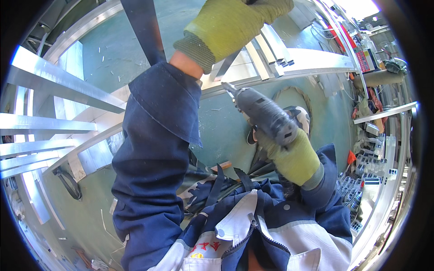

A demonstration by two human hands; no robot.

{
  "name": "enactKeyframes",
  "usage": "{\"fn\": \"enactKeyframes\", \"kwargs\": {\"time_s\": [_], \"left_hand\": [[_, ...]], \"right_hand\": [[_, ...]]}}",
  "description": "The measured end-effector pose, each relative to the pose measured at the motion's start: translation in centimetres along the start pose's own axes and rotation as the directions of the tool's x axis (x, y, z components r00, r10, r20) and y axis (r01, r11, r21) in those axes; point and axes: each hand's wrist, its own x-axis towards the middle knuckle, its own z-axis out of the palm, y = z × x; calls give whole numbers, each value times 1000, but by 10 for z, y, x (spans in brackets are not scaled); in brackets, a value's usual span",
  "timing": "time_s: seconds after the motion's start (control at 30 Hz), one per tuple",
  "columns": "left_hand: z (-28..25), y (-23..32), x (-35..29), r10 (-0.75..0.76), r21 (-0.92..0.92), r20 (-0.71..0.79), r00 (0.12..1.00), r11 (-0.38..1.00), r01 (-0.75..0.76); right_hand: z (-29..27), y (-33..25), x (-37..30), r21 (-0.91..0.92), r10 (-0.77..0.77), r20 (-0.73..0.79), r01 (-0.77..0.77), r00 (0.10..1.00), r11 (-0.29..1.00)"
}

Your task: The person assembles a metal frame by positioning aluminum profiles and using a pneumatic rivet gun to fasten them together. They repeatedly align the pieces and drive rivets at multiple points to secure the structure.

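Note:
My right hand [294, 158], in a yellow-green knit glove, is closed around the rear of a dark power drill [266, 113]. The drill's narrow metal tip points up and left, toward the edge of a metal frame [318, 58]. My left hand [230, 29], gloved alike, reaches far forward above that frame. Its fingers run to the upper edge and are partly cut off, so their grip cannot be made out. A dark flat bar [143, 29] passes behind my left wrist and shows again beyond it as a short slanted piece.
Several silver aluminium profiles [58, 81] jut in from the left. Short pale profiles [266, 49] lie on the frame ahead. Stacked cut profiles [361, 189] and shelving line the right side. A black strap loop [70, 183] hangs at the left. Scraps litter the green floor [86, 217].

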Motion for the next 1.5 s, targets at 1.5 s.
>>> {"fn": "enactKeyframes", "kwargs": {"time_s": [1.5], "left_hand": [[5, -8, -6, 180, -9, -68, 981, 983, -181]], "right_hand": [[94, -19, 15, -924, -185, 134, 191, 974, 332]]}}
